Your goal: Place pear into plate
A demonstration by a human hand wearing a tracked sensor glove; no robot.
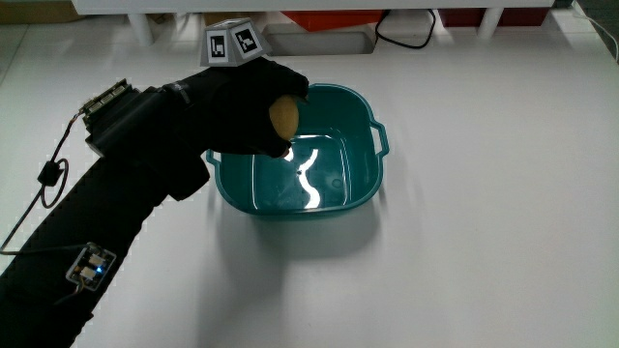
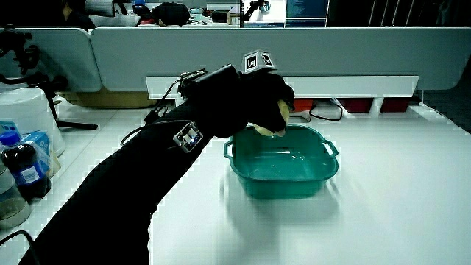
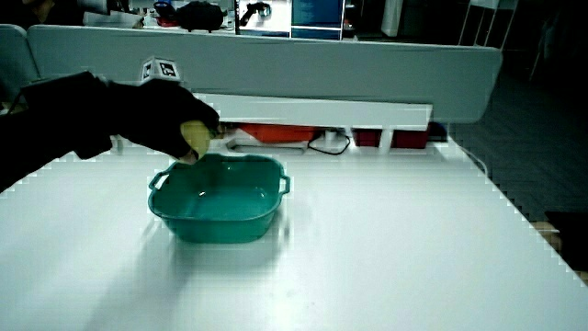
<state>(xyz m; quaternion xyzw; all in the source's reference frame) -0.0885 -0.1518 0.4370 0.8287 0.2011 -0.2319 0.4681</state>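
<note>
A yellowish pear (image 1: 284,117) is held in the black gloved hand (image 1: 253,108), whose fingers curl around it. The hand hovers over the rim of a teal square dish with two handles (image 1: 369,116), and the pear hangs above the dish's inside. In both side views the pear (image 2: 278,116) (image 3: 194,138) shows at the fingertips, just above the dish (image 2: 316,171) (image 3: 239,221). The dish holds nothing else; its floor shows bright reflections. A patterned cube (image 1: 231,43) sits on the back of the hand.
A white cable tray and black cable (image 1: 406,29) run along the table's edge by the low partition (image 2: 353,51). In a side view a white container (image 2: 26,110) and a bottle (image 2: 26,173) stand beside the forearm.
</note>
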